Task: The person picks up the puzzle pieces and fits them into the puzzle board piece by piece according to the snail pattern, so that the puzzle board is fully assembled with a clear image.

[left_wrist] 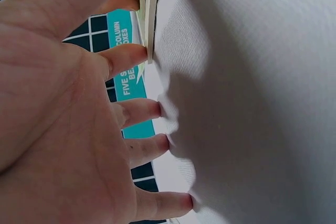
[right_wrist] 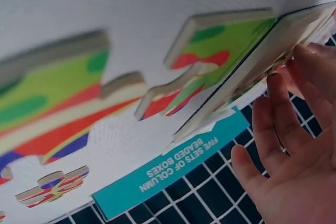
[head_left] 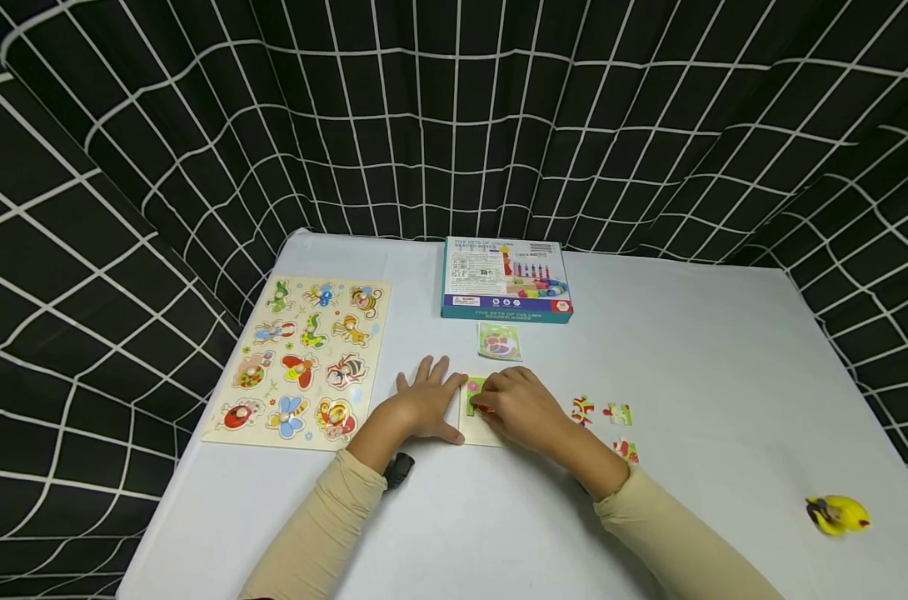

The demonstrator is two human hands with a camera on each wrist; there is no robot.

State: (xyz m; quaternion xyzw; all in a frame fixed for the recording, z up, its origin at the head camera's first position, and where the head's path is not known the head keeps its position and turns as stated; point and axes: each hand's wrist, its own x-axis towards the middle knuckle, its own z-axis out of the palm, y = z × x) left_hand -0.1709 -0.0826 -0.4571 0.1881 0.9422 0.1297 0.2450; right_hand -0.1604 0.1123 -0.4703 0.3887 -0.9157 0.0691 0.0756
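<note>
In the head view, a puzzle board [head_left: 486, 435] lies between the table's [head_left: 694, 358] left and right edges. The left hand [head_left: 422, 407] has spread fingers; the right hand [head_left: 520, 406] bends over the board, though whether it pinches anything I cannot tell. A box [head_left: 506, 283] sits near the far edge.

Left wrist view: one fingertip touches the board's side.

Right wrist view: loose puzzle pieces [right_wrist: 239, 40] lie beside the board.
</note>
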